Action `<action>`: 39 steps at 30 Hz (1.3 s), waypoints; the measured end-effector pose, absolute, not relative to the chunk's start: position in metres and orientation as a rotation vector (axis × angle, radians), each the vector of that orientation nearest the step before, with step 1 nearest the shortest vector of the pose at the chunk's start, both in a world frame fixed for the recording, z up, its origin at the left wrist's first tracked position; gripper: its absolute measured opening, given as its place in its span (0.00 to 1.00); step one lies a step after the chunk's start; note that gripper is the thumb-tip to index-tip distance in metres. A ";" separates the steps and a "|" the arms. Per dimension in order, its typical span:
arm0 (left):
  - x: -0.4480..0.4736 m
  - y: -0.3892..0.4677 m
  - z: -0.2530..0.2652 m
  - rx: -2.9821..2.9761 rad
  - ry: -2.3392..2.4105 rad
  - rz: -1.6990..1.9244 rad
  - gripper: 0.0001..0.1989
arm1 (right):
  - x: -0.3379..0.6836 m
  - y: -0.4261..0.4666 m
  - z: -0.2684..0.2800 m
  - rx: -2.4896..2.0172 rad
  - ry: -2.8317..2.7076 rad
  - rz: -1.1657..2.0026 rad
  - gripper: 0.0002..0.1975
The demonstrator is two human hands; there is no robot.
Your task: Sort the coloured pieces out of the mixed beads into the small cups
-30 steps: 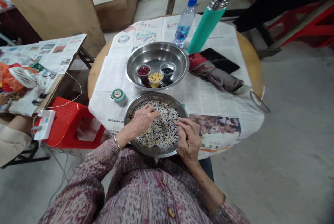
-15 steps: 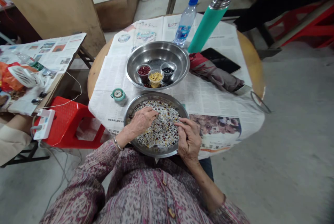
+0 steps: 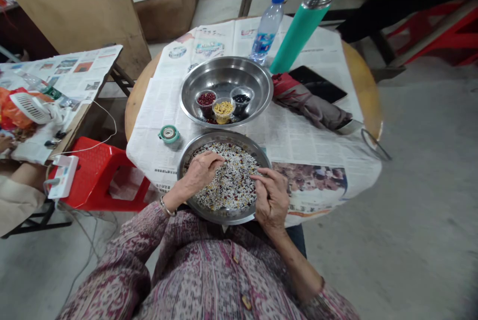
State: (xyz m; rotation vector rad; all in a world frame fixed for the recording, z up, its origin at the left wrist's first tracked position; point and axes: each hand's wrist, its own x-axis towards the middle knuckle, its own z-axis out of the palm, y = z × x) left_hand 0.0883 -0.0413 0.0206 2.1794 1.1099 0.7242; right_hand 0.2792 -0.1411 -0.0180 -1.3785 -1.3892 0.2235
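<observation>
A steel basin [image 3: 185, 153] in front of me holds a spread of white grains [image 3: 231, 173] mixed with dark red, black and yellow ones. My left hand [image 3: 201, 168] is over its left half, with thumb and fingertips pinched together. Whatever lies between those tips is too small to make out. At the right rim is my right hand [image 3: 272, 198], its fingers half bent and apart, tips over the grains; I see nothing held in it. Behind, a larger steel basin [image 3: 257, 76] contains small clear cups of red beans [image 3: 206, 98], yellow grains [image 3: 224, 108] and black beans [image 3: 241, 99].
Newspaper [image 3: 157, 111] covers the round table. On it are a green lid [image 3: 169, 134], a water bottle [image 3: 267, 26], a teal flask [image 3: 302, 31], a folded umbrella [image 3: 309, 103] and a dark tablet-like object [image 3: 321, 83]. A red stool [image 3: 97, 170] bears a power strip [image 3: 64, 176].
My left hand has drawn slightly back, and its fingertips are closer together. My right hand stays at the rim. The view has shifted slightly.
</observation>
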 end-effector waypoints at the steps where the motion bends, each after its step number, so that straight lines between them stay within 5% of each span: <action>1: 0.089 -0.042 0.023 2.106 1.124 0.742 0.06 | 0.279 -0.141 -0.018 -1.376 -1.393 0.219 0.11; 12: 0.091 -0.048 0.042 0.751 0.919 0.639 0.10 | 0.280 -0.142 -0.018 -1.388 -1.408 0.206 0.11; 39: 0.090 -0.054 0.035 0.861 0.974 0.704 0.14 | 0.280 -0.140 -0.022 -1.370 -1.423 0.201 0.10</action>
